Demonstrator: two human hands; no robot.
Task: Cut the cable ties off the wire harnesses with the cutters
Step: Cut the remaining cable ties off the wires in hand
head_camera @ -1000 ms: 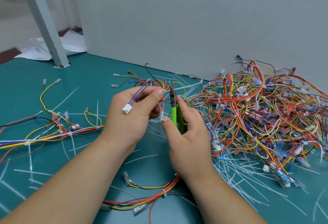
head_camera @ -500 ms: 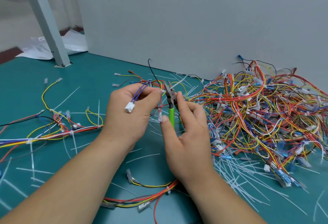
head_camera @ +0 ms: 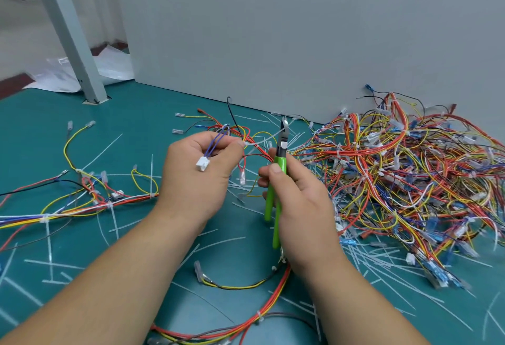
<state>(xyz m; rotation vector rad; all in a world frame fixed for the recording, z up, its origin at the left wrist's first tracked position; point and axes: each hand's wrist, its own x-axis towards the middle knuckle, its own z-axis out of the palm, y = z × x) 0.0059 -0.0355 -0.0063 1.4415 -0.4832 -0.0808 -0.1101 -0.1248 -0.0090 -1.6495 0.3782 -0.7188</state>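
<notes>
Teal mat [head_camera: 142, 115]; green-handled cutters [head_camera: 277, 178] upright beside red-yellow harness [head_camera: 246, 139].

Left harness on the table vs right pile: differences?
The left harness lies stretched out as one flat bundle; the pile is a tangled heap. The left harness is far smaller than the pile. The pile reaches the grey wall; the left harness lies clear of it. Both hold red and yellow wires with white cable ties.

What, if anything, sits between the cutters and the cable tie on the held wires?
Nothing visible. The cutters in the right hand stand just right of the cable tie on the wire harness gripped by the left hand.
</notes>
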